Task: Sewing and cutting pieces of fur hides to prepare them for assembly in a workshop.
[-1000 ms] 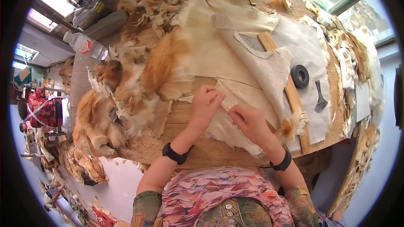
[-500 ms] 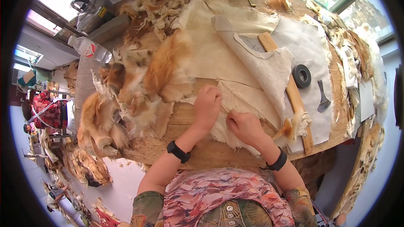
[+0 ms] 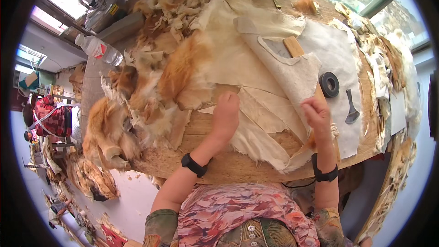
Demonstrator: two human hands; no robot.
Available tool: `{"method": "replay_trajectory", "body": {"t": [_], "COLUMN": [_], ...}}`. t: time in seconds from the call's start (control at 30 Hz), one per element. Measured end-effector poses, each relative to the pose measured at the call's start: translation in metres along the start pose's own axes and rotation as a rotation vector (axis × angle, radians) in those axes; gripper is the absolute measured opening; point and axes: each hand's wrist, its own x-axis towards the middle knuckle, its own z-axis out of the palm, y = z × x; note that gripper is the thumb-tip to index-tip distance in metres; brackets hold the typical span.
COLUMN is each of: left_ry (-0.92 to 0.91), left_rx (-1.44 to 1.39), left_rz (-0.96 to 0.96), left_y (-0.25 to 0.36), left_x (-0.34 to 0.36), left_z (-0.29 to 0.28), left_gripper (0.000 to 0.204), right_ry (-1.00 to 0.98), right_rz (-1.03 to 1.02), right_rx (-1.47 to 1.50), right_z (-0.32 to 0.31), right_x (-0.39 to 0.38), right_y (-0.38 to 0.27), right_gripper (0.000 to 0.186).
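My left hand (image 3: 227, 113) is closed at the top corner of a pale piece of hide (image 3: 263, 110), its fingers curled and partly hidden. The hide lies skin side up, with a ragged, furry lower edge near the table's front. To the right, my right hand (image 3: 317, 116) is raised with its fingers pinched together, in front of a wooden stick (image 3: 292, 45) and a folded pale sheet (image 3: 292, 71). Whatever is in that pinch is too small to make out. A larger cream hide (image 3: 224, 45) spreads beyond both hands.
Orange-and-white fur pieces (image 3: 183, 71) cover the table's left side. A black tape roll (image 3: 329, 84) and a dark flat-bladed tool (image 3: 351, 107) lie on white sheeting at right. A plastic bottle (image 3: 101, 51) and a kettle (image 3: 103, 11) stand at far left; hide scraps line the right edge.
My right hand has moved right and up, away from the left hand, still pinched. My left hand stays at the hide's corner, turned slightly. The hide's lower right part now shows.
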Motion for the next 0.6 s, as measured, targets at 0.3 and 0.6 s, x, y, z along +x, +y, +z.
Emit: {"method": "replay_trajectory", "body": {"t": [0.3, 0.6], "left_ry": [-0.335, 0.034], "left_rx": [-0.648, -0.171], "left_rz": [0.024, -0.066], "left_y": [0.021, 0.011], "left_x": [-0.008, -0.010], "left_z": [-0.038, -0.024], "left_gripper": [0.018, 0.014], "right_ry": [-0.416, -0.315], "right_rz": [-0.279, -0.398], "right_rx": [-0.193, -0.500], "right_z": [0.083, 0.103], "right_x": [-0.022, -0.025], "right_y": [-0.026, 0.020], "right_gripper": [0.009, 0.012]}}
